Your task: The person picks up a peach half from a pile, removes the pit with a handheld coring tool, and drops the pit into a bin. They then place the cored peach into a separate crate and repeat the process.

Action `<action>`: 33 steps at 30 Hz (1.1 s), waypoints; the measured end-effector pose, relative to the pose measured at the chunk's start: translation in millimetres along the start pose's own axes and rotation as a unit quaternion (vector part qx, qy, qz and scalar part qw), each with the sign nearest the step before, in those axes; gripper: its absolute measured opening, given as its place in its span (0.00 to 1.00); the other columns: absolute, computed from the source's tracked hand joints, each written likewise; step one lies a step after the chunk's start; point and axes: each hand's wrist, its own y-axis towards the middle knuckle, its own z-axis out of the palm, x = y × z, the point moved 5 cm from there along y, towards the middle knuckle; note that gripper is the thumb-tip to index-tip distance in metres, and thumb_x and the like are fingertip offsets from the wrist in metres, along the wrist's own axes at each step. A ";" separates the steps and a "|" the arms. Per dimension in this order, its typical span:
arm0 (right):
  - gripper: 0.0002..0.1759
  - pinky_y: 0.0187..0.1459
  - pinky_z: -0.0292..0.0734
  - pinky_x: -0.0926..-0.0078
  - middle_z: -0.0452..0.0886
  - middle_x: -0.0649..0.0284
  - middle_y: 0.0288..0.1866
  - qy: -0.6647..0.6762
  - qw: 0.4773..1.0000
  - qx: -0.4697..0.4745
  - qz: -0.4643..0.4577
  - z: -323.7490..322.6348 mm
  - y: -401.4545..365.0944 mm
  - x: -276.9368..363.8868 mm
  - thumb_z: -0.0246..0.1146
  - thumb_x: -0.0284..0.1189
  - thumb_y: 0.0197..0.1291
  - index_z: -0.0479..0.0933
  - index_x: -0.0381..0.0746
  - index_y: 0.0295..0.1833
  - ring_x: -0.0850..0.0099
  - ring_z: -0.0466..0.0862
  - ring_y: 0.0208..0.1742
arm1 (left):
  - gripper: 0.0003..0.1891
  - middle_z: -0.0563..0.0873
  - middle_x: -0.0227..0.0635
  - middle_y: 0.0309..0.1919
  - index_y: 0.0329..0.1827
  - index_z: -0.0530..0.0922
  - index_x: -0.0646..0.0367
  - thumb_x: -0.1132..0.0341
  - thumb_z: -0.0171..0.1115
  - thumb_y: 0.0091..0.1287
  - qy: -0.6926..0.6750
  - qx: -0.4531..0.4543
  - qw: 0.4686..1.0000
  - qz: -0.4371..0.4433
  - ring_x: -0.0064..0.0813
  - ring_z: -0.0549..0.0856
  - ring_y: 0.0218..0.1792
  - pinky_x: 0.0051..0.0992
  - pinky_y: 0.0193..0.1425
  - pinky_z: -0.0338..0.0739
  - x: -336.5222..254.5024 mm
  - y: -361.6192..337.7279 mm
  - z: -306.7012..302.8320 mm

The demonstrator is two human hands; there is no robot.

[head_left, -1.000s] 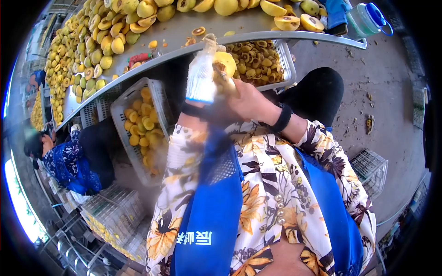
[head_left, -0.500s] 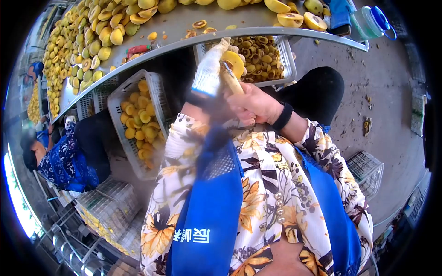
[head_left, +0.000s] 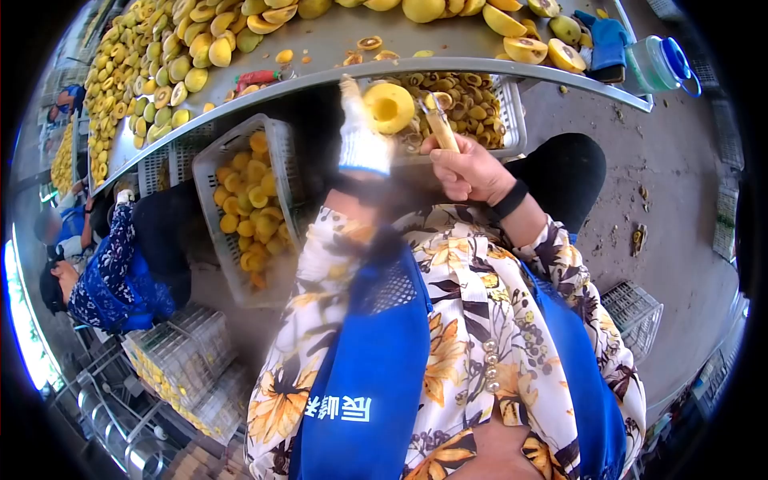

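My left hand (head_left: 365, 142), in a white knit glove, grips a halved yellow peach (head_left: 390, 109) whose cut face shows a round hollow. Bare except for a black wristband, my right hand (head_left: 470, 170) is closed around the wooden handle of a pitting knife (head_left: 442, 133). At the knife's metal tip is a small cut-out peach piece (head_left: 438, 101), a little right of the half. Both hands are over the near side of a white crate (head_left: 514, 112) full of brownish-yellow cut-out pieces.
Above runs a metal table (head_left: 320, 58) heaped with peach halves (head_left: 164, 60). A white crate (head_left: 282, 156) of hollowed halves stands at left. A blue-lidded plastic jar (head_left: 652, 64) is at the table's right end. Another person (head_left: 120, 280) sits at left; stacked crates (head_left: 180, 352) stand below.
My hands have moved apart. The knife has come out of the peach half to the right with a cut-out piece at its tip, and the half now shows its hollow.
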 end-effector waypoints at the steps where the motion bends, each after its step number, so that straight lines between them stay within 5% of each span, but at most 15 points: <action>1: 0.07 0.11 0.56 0.83 0.66 0.71 0.16 -0.103 0.994 -0.038 -0.031 -12.9 7.1 -2.5 0.56 0.26 0.63 0.70 0.39 0.46 0.81 0.62 0.09 | 0.33 0.82 0.43 0.35 0.45 0.74 0.55 0.31 0.40 0.64 0.007 0.018 0.999 0.033 0.44 0.82 0.31 0.42 0.25 0.77 -9.0 -3.1 -4.6; 4: 0.08 0.13 0.60 0.81 0.71 0.68 0.15 -0.414 0.891 -0.175 -0.065 -18.2 12.7 6.9 0.60 0.30 0.59 0.73 0.38 0.40 0.80 0.68 0.10 | 0.33 0.83 0.46 0.34 0.47 0.74 0.55 0.33 0.40 0.65 0.021 0.082 0.995 0.051 0.48 0.84 0.31 0.43 0.25 0.78 -29.6 -20.0 -18.3; 8: 0.11 0.17 0.69 0.78 0.74 0.66 0.17 -0.466 0.855 -0.180 -0.138 -42.3 10.5 3.4 0.62 0.31 0.57 0.73 0.36 0.40 0.78 0.73 0.13 | 0.24 0.85 0.36 0.33 0.42 0.77 0.50 0.38 0.49 0.65 0.075 0.021 0.991 0.105 0.43 0.84 0.33 0.44 0.32 0.77 -82.8 -28.8 -89.0; 11: 0.16 0.38 0.75 0.59 0.80 0.45 0.32 -0.514 0.821 -0.213 -0.128 -50.5 9.0 1.5 0.61 0.36 0.54 0.76 0.33 0.39 0.49 0.81 0.37 | 0.24 0.85 0.27 0.34 0.44 0.79 0.45 0.35 0.53 0.61 0.196 -0.184 0.935 0.232 0.30 0.83 0.38 0.50 0.52 0.71 -132.1 -37.0 -180.6; 12: 0.16 0.37 0.75 0.60 0.80 0.45 0.31 -0.458 0.864 -0.204 -0.048 -45.7 5.2 3.6 0.63 0.35 0.52 0.75 0.32 0.38 0.51 0.82 0.33 | 0.23 0.83 0.38 0.31 0.48 0.77 0.55 0.44 0.49 0.68 0.336 -0.252 0.872 0.251 0.33 0.84 0.36 0.32 0.35 0.79 -153.3 -24.9 -217.9; 14: 0.16 0.37 0.76 0.61 0.80 0.46 0.30 -0.476 0.850 -0.204 -0.092 -54.1 10.6 -3.2 0.64 0.36 0.52 0.75 0.32 0.38 0.53 0.82 0.31 | 0.22 0.83 0.47 0.41 0.51 0.78 0.53 0.46 0.48 0.67 0.810 -0.308 0.425 0.261 0.46 0.83 0.40 0.40 0.44 0.76 -180.4 -14.8 -235.1; 15: 0.17 0.36 0.76 0.62 0.80 0.46 0.30 -0.483 0.844 -0.205 -0.113 -57.2 10.4 -5.8 0.64 0.36 0.52 0.75 0.32 0.38 0.54 0.82 0.31 | 0.22 0.83 0.49 0.46 0.51 0.79 0.51 0.46 0.47 0.66 0.767 -0.352 0.498 0.201 0.50 0.82 0.42 0.43 0.47 0.75 -174.8 -50.6 -183.7; 17: 0.16 0.37 0.76 0.62 0.80 0.46 0.30 -0.517 0.816 -0.210 -0.147 -55.6 9.0 -4.3 0.64 0.35 0.53 0.75 0.32 0.38 0.53 0.82 0.31 | 0.26 0.80 0.45 0.53 0.52 0.79 0.55 0.45 0.43 0.67 0.745 -0.208 0.498 0.393 0.48 0.79 0.52 0.38 0.56 0.71 -162.3 -64.6 -99.0; 19: 0.15 0.37 0.76 0.62 0.80 0.46 0.30 -0.553 0.778 -0.214 -0.208 -63.8 15.8 -11.3 0.64 0.34 0.53 0.75 0.32 0.39 0.52 0.81 0.31 | 0.23 0.80 0.43 0.54 0.56 0.77 0.59 0.52 0.49 0.68 0.677 -0.170 0.610 0.375 0.40 0.79 0.55 0.31 0.59 0.70 -128.2 -70.7 -1.5; 20: 0.15 0.37 0.76 0.61 0.80 0.46 0.30 -0.556 0.773 -0.213 -0.220 -67.9 16.3 -13.2 0.63 0.34 0.53 0.75 0.32 0.39 0.52 0.81 0.31 | 0.20 0.82 0.41 0.52 0.53 0.78 0.58 0.54 0.50 0.68 0.719 -0.096 0.539 0.429 0.40 0.80 0.53 0.31 0.56 0.72 -110.2 -61.9 39.7; 21: 0.15 0.37 0.76 0.61 0.80 0.46 0.30 -0.558 0.767 -0.213 -0.234 -69.6 14.9 -13.3 0.63 0.34 0.53 0.75 0.33 0.39 0.51 0.81 0.31 | 0.17 0.83 0.39 0.49 0.49 0.79 0.53 0.54 0.51 0.67 0.775 0.024 0.350 0.525 0.41 0.82 0.48 0.32 0.52 0.75 -79.5 -57.5 85.2; 22: 0.15 0.37 0.75 0.61 0.80 0.46 0.30 -0.561 0.761 -0.213 -0.248 -69.9 10.1 -13.3 0.63 0.34 0.53 0.75 0.33 0.39 0.50 0.81 0.32 | 0.14 0.84 0.37 0.46 0.46 0.80 0.49 0.55 0.52 0.66 0.721 0.134 0.413 0.540 0.41 0.83 0.43 0.34 0.47 0.77 -50.4 -73.2 130.7; 23: 0.14 0.34 0.75 0.64 0.80 0.50 0.27 -0.540 0.789 -0.215 -0.201 -69.3 1.3 -8.6 0.62 0.33 0.55 0.75 0.33 0.41 0.57 0.81 0.29 | 0.12 0.84 0.36 0.43 0.46 0.79 0.46 0.55 0.50 0.67 0.705 0.236 0.369 0.557 0.40 0.84 0.41 0.36 0.45 0.77 -19.3 -55.8 159.5; 27: 0.13 0.26 0.74 0.71 0.80 0.59 0.21 -0.506 0.808 -0.252 -0.168 -78.2 -38.9 2.4 0.61 0.31 0.57 0.75 0.34 0.43 0.71 0.80 0.22 | 0.31 0.81 0.46 0.52 0.59 0.74 0.54 0.41 0.50 0.62 0.839 0.235 0.375 0.317 0.43 0.79 0.55 0.37 0.58 0.72 84.0 -1.0 244.5; 33: 0.11 0.17 0.66 0.83 0.77 0.67 0.22 -0.289 0.866 -0.316 -0.259 -71.5 -75.9 14.2 0.62 0.29 0.58 0.75 0.37 0.45 0.80 0.74 0.16 | 0.25 0.82 0.38 0.52 0.53 0.80 0.48 0.45 0.53 0.59 0.849 0.243 0.323 0.340 0.38 0.80 0.53 0.34 0.57 0.74 81.9 18.3 258.5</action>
